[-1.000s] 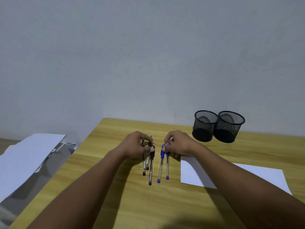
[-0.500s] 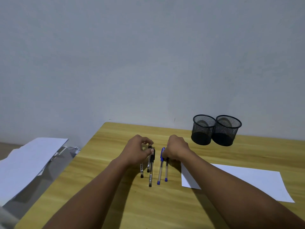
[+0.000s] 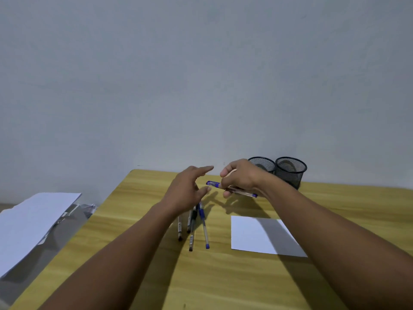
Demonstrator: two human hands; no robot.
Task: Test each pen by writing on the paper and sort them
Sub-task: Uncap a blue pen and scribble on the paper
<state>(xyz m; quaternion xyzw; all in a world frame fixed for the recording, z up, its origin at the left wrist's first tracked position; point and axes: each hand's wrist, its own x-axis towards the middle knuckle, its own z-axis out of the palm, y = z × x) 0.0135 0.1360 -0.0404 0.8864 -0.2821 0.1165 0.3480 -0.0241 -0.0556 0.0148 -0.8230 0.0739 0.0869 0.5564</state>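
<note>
Since a second ago I'm lifting one blue pen (image 3: pixel 232 189) in my right hand (image 3: pixel 241 177) | lying crosswise, cap toward the spread, empty left hand (image 3: pixel 187 191) | paper (image 3: pixel 252 236) waiting nearer me on the worktop (image 3: pixel 223 276).

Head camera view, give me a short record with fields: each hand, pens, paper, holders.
right hand: holds a capped blue clear-barrelled pen above the wooden table
left hand: open, empty, beside the held pen
pens on table: four; one blue pen, three black pens
white paper sheet: flat, blank
black mesh pen holders: two, side by side
</note>
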